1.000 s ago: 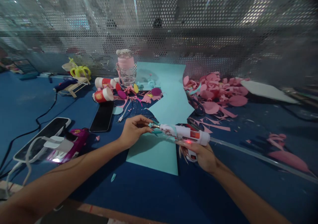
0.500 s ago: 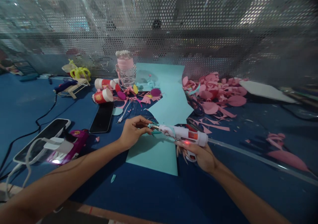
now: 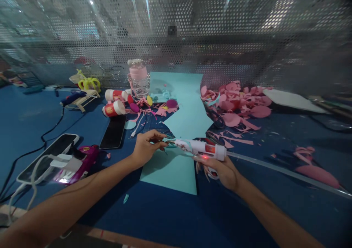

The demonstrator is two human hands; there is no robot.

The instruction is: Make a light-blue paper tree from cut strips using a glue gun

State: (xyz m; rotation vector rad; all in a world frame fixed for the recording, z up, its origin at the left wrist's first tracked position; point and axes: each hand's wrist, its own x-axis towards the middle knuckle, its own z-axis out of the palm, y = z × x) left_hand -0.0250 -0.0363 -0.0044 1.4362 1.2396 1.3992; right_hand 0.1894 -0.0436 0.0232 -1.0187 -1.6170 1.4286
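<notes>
My right hand [image 3: 220, 169] is wrapped round a white hot glue gun [image 3: 199, 148] with a red light lit on its side. A long clear glue stick [image 3: 275, 169] runs out of its back end. The metal nozzle points left to my left hand [image 3: 148, 147], which pinches a small teal paper piece [image 3: 169, 141] between thumb and fingers; its exact shape is mostly hidden. The nozzle tip is at that piece, though contact is hard to make out. Beneath both hands lies a cut sheet of light teal paper [image 3: 170, 174] on the blue table.
Pink paper scraps [image 3: 236, 101] are heaped at the back right. A water bottle [image 3: 138, 80], red-and-white paper cups [image 3: 114, 108] and a black phone [image 3: 113, 132] stand or lie left of centre. A power strip [image 3: 79, 163] with cables is at left, before a perforated metal panel [image 3: 176, 50].
The glue gun has shifted slightly left, and its nozzle sits closer in at the teal piece in my left hand. Both hands keep their grips.
</notes>
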